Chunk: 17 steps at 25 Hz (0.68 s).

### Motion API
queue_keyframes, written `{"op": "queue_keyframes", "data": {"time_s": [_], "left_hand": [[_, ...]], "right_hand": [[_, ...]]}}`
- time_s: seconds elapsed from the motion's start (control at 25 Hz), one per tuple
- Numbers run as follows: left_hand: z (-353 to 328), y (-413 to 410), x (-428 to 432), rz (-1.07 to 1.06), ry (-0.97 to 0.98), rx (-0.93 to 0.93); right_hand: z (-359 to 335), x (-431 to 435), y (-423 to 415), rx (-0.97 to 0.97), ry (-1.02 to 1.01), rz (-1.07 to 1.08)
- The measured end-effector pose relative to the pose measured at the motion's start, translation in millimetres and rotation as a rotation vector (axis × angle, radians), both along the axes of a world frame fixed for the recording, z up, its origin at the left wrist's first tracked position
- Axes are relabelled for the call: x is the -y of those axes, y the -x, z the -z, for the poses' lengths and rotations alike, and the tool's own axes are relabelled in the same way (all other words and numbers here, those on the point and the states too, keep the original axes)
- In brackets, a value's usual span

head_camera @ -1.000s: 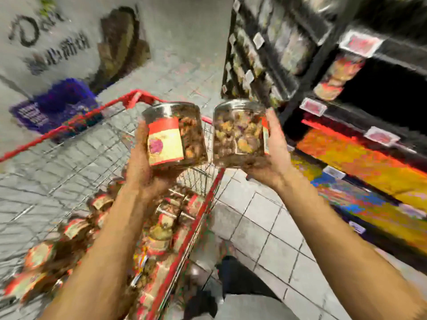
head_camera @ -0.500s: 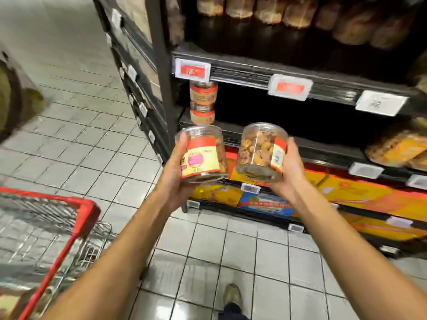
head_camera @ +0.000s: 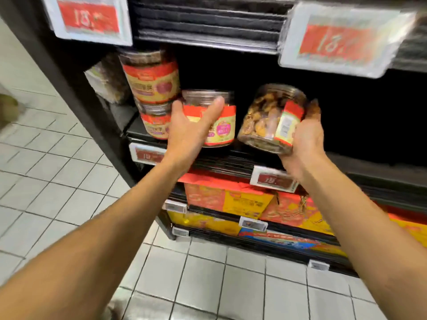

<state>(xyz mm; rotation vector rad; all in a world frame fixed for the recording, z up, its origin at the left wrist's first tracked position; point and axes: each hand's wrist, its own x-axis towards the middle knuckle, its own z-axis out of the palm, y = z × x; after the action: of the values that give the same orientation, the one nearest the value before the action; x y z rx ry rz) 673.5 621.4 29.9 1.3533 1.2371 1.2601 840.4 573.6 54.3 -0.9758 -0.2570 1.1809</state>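
Note:
My left hand [head_camera: 189,128] grips a clear plastic jar [head_camera: 219,121] with a red and yellow label, upright at the front of the black shelf [head_camera: 221,161]. Thumb and fingers wrap round the jar's left side. My right hand [head_camera: 305,137] holds a second clear jar of snacks [head_camera: 265,116], tilted to the left, just above the same shelf's edge. Both jars sit to the right of two stacked jars of the same kind [head_camera: 152,88].
Red price tags [head_camera: 89,17] hang on the shelf edges above and below. Red and yellow boxes [head_camera: 231,202] fill the lower shelves. The dark shelf space behind and right of the jars looks unfilled. White tiled floor [head_camera: 46,181] lies to the left and below.
I have turned from the red cart to the shelf and moved close. Both jars travelled forward from chest height to the shelf; the left one now stands at the shelf's front.

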Motion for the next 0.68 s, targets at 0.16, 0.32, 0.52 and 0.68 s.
{"op": "queue_keyframes", "data": {"time_s": [0.16,0.32,0.52,0.68], "left_hand": [[23.6,-12.3,-19.7,0.107,-0.080,-0.191],[20.5,-6.6,-19.0,0.251,-0.075,-0.298],[-3.4,18.0,46.1,0.098,-0.307,-0.139],[-33.0,0.8,66.0,0.423,-0.143,0.042]], "right_hand": [[7.9,-13.5,-6.2,0.111,-0.081,0.053],[5.7,-12.3,-6.8,0.140,-0.162,0.063],[-3.8,5.9,5.8,0.292,-0.046,0.182],[-20.0,7.9,27.2,0.379,-0.059,0.179]]}}
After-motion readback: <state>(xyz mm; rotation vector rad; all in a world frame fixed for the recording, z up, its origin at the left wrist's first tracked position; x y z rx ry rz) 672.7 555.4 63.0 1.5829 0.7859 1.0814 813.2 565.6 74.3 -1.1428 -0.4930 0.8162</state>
